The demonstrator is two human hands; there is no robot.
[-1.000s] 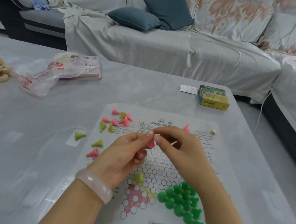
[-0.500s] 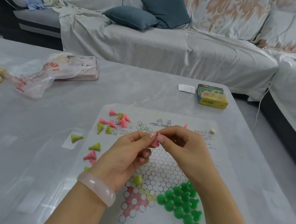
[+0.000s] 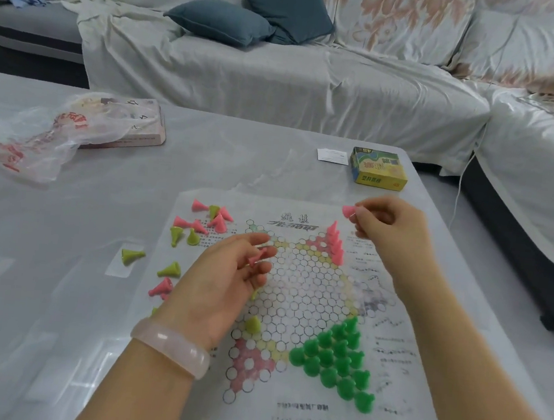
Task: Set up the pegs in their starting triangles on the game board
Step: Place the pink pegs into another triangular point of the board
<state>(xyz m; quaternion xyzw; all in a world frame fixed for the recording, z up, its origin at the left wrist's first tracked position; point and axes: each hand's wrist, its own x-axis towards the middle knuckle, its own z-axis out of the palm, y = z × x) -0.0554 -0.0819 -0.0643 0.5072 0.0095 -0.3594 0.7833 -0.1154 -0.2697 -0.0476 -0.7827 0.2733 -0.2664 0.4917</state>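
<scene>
From the head view, your right hand [image 3: 388, 226] is pinching a pink peg [image 3: 349, 212] just beyond the pink row [image 3: 335, 243] on the game board [image 3: 297, 301]; your left hand [image 3: 227, 281] is pinching another pink peg [image 3: 257, 256]. You're wanting it base-down on the next open circle, coming in from above where nothing's crowding, staying off that upright row.
</scene>
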